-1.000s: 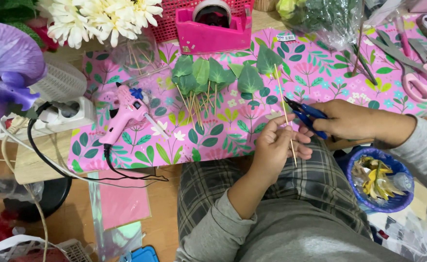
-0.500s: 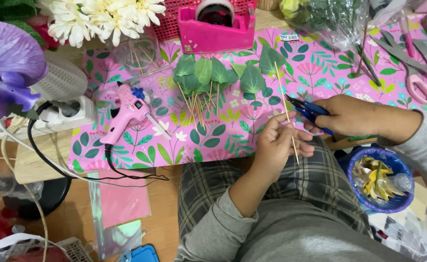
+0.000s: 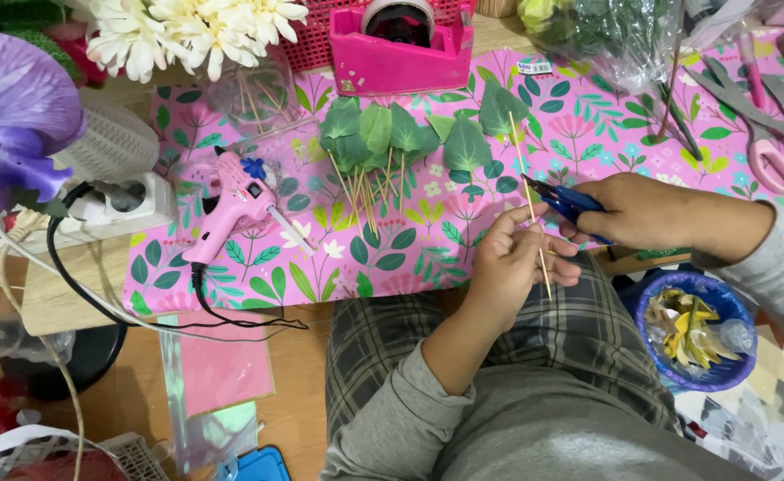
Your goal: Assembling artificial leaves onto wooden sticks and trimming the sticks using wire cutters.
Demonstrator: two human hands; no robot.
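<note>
Toward the left you have a pink glue gun point(image 3: 232, 203) lying on the floral-papered counter point(image 3: 428, 240). A pink tape dispenser point(image 3: 401, 49) sits at top centre, white flowers point(image 3: 191, 31) at upper left, pink-handled scissors point(image 3: 771, 138) at upper right, and a blue bowl of scraps point(image 3: 695, 331) at lower right.

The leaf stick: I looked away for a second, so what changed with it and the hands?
Little: the left hand still pinches the leaf stick, and the right hand still holds the blue snips against it. Both sit slightly higher in view. The glue gun and leaf pile stayed put.
</note>
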